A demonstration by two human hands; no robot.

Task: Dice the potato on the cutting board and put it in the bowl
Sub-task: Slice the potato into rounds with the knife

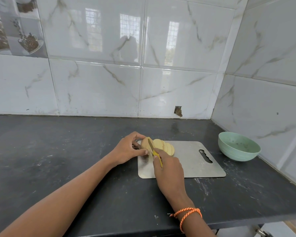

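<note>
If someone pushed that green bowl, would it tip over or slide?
The green bowl would probably slide, not tip: it looks wide, low and upright on the smooth dark counter. It seems nearly empty and perhaps plastic, so likely light and easy to shove.

1. A dark worktop (58, 159) runs from the left edge to the corner on the right, its surface streaked with pale smears and scratches.
2. Glossy white wall tiles (96, 86) with grey-brown veins cover the back wall and the right wall.
3. Picture tiles (15, 26) at the upper left show cups and brown grains.
4. A small chipped hole (178, 111) sits in the tile just above the worktop.
5. An orange cord bracelet (186, 213) circles a wrist at the bottom.
</note>
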